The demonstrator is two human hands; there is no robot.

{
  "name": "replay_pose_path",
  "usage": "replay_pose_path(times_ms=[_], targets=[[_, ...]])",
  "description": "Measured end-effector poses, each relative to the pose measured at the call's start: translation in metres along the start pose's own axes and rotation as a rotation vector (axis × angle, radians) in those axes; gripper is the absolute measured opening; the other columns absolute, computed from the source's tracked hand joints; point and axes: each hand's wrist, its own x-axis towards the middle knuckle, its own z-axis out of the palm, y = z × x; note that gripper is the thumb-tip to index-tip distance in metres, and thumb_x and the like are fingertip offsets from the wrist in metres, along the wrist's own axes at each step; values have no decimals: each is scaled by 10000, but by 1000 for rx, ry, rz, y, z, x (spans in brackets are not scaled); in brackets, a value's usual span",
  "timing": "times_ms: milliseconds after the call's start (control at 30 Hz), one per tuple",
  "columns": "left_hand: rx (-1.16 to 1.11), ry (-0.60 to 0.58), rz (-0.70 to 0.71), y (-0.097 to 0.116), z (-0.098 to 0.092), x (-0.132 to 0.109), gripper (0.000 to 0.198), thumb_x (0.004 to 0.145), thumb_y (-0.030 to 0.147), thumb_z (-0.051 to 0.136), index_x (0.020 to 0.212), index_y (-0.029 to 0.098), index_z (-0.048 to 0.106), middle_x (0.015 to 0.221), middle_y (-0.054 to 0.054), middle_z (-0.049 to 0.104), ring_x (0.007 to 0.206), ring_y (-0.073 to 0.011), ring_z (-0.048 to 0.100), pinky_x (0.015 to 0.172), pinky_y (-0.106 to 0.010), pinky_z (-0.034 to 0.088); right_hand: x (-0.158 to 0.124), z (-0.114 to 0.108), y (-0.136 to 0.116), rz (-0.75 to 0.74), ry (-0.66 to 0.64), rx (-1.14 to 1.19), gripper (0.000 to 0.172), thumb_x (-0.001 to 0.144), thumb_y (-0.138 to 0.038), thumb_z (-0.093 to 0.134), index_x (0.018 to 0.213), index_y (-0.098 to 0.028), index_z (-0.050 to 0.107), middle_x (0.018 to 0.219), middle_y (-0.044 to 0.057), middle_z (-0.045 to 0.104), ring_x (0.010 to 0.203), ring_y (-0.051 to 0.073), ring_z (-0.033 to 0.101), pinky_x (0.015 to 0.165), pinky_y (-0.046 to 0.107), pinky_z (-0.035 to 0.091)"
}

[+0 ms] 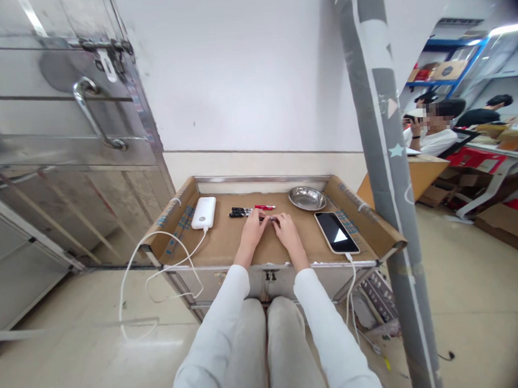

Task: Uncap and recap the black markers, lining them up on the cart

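My left hand (253,229) and my right hand (287,230) rest close together on the cardboard-covered table top (227,242). Their fingertips pinch a thin dark pen (272,219) held between them. Just beyond my fingers lie a few pens: black ones (240,212) and a red one (265,207). My white sleeves and light trousers fill the foreground.
A white power bank (204,212) with a trailing white cable lies at the left. A phone (336,232) lies at the right, a metal dish (307,198) behind it. A steel door stands left, a grey padded pillar (385,170) right. People sit beyond it.
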Motion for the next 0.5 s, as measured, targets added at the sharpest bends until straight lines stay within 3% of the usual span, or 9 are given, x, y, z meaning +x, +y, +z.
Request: replay_pose_path(times_ms=[167,500], targets=[[-86,36,94,3,1,2,128,886,236,522,998,189,484,1046,-70,605,1007,-149,590,896,-284,475,2,4,2,-4,13,57,265,876,-117,393,1003,-162,622,1003,106,634,946,224,533,889,359,415],[-59,94,88,10,-5,-1,219,933,282,418,1124,185,461,1121,-92,595,992,-146,602,883,-281,477,3,7,6,-42,10,173,286,856,-105,404,1035,-170,617,1017,92,644,969,207,556,901,350,436]])
